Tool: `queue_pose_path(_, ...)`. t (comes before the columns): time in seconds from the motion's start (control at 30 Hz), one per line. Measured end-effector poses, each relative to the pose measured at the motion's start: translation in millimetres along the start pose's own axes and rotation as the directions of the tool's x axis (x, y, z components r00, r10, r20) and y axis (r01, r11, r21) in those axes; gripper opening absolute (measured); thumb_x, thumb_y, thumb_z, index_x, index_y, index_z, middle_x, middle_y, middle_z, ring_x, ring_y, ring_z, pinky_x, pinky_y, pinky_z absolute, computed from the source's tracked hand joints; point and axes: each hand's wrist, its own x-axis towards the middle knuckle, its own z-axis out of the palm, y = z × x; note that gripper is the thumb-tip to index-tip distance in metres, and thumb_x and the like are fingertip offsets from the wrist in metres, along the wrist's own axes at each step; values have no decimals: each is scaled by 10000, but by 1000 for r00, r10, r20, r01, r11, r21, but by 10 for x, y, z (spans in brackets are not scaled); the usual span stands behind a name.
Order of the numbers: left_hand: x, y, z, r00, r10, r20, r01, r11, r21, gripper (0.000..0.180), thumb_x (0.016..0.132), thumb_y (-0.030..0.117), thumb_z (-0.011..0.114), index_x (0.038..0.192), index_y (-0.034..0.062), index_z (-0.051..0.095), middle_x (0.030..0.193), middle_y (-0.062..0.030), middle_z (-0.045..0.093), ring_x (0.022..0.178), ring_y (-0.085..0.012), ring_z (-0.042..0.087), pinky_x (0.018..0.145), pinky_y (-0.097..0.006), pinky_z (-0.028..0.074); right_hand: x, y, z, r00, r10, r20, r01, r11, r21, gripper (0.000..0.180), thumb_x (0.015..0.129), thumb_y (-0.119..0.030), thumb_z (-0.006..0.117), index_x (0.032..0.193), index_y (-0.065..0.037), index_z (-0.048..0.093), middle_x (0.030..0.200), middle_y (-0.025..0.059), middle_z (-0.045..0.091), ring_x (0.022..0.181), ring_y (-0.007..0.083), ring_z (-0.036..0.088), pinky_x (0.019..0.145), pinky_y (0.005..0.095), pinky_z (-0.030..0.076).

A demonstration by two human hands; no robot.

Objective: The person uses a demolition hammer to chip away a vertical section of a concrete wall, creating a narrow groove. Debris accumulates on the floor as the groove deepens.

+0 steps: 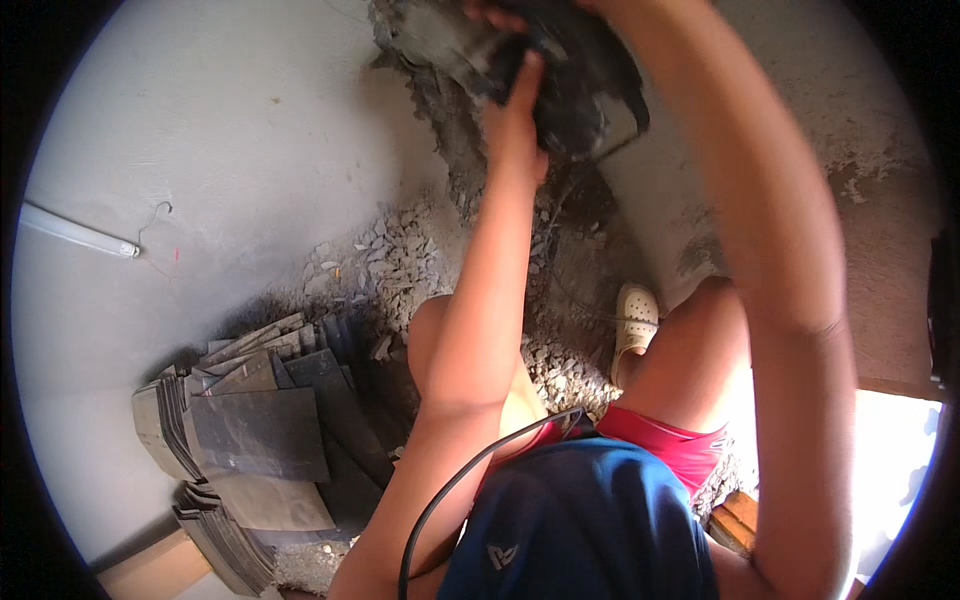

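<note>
A dark corded power tool (pixel 575 85), blurred by motion, is held up near the top of the view against a broken patch of wall (pixel 440 90). My left hand (pixel 515 120) is closed round the tool's near side, its arm stretched straight up. From the right my other arm bends over to the tool's far end. Fingers of my right hand (pixel 497 16) show at the top edge, curled on the tool; the rest of that hand is cut off. The tool's tip cannot be made out. A black cable (pixel 440 500) loops over my left arm and lap.
Rubble (pixel 385 260) lies along the wall's foot and between my legs. Stacked dark tiles or sheets (pixel 255 430) lean at the left. A tube lamp (pixel 80 232) hangs on the left wall. A wooden piece (pixel 737 518) lies at lower right, near my clog (pixel 637 312).
</note>
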Motion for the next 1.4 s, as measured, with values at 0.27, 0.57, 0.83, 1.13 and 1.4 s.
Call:
queue_pose_path(0.27,-706,-92,-116,970,-232,-79,204,587,783,504,759,273,933,1132,-19,761,1090,-79,774,980,-176,709,877,-341,547,-1424,1828,539,839,326,-436,79,719,690,240,883,-219,745,877,20,725,777,100,705,607,182,635,544,353,504)
queue_pose_path(0.57,-839,-8,-70,973,-228,-28,146,519,842,356,807,177,904,1064,-32,774,999,-85,776,881,-157,714,798,-318,557,-1656,1953,667,834,324,-448,184,601,778,199,885,-153,698,856,42,716,758,111,708,606,173,635,540,334,497)
queue_pose_path(0.83,-739,-1,-158,964,-265,-25,174,558,811,396,790,248,899,1059,-19,784,995,-88,793,901,-160,729,840,-323,558,-1512,1947,667,842,337,-421,172,571,802,196,886,-156,691,833,33,708,749,93,701,594,162,617,542,324,487)
queue_pose_path(1.13,-798,147,111,956,-291,-46,209,560,802,420,774,316,915,1015,-7,799,957,-94,803,872,-154,738,811,-329,570,-1577,1844,586,818,335,-468,148,664,733,240,897,-202,682,851,31,714,752,97,695,606,164,611,566,328,484)
queue_pose_path(1.4,-718,148,61,967,-253,-25,145,469,871,424,756,314,919,1011,-3,797,949,-111,805,874,-180,757,798,-341,579,-1545,1888,495,837,339,-429,99,677,729,270,909,-235,693,895,33,719,799,108,700,619,171,599,585,320,474)
